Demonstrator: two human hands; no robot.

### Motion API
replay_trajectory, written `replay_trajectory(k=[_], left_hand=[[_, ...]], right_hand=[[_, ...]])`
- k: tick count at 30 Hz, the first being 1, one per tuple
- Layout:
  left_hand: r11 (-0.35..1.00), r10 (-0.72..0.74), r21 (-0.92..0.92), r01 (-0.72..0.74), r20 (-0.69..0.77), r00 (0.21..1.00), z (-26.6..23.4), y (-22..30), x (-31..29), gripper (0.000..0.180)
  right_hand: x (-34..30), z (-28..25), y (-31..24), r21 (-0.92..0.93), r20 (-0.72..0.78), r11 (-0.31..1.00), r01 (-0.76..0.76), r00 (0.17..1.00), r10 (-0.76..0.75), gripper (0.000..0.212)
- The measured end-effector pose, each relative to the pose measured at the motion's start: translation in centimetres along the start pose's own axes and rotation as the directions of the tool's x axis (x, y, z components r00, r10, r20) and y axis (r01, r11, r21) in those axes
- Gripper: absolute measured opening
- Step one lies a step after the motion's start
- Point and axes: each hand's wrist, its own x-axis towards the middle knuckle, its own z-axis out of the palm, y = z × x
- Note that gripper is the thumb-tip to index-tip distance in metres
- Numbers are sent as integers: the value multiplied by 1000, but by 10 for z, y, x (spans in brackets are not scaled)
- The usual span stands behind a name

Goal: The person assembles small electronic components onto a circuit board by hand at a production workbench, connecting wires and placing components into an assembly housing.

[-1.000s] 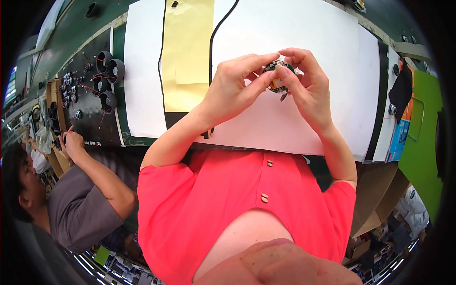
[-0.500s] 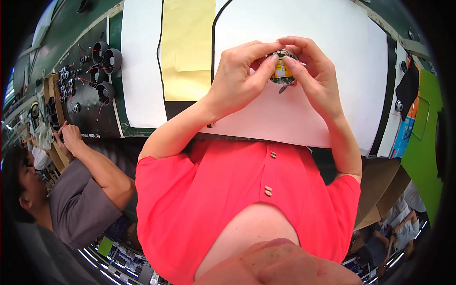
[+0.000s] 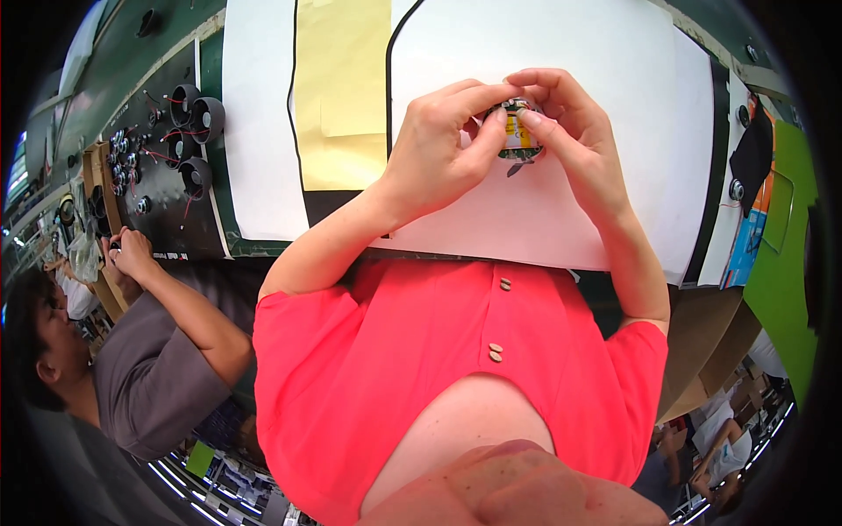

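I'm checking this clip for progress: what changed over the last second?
Little changed. Both hands, left hand and right hand, stay pinched on the small round part above the white sheet. Fingers shifted only slightly. The co-worker's hand stays at the table edge.

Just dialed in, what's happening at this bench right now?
A person in a red top holds a small round part with a yellow patch over a white sheet on the bench. Both hands grip it: the left hand pinches it from the left, the right hand from above and the right. A yellow sheet lies to the left, and further left several small black fans with red wires. A co-worker in a grey shirt works at the left edge.
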Motion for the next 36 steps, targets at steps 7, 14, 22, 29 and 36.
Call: replay_trajectory(k=[7, 14, 22, 29, 36], left_hand=[[999, -13, -53, 13, -3, 1000, 1, -4, -1, 24], [992, 95, 85, -97, 32, 995, 0, 1, -1, 24], [996, -55, -61, 58, 50, 997, -1, 9, 4, 25], [959, -279, 115, 259, 215, 936, -20, 24, 20, 29], [989, -102, 115, 94, 67, 992, -68, -28, 143, 32]], right_hand=[[-1, 0, 0, 42, -4, 999, -2, 1000, 2, 24], [-2, -5, -2, 85, 26, 991, -103, 995, 101, 30], [-1, 0, -2, 72, -45, 996, -44, 998, 48, 27], [8, -1, -7, 80, -11, 994, -74, 997, 75, 25], [89, -53, -7, -625, -155, 750, 215, 908, -390, 45]])
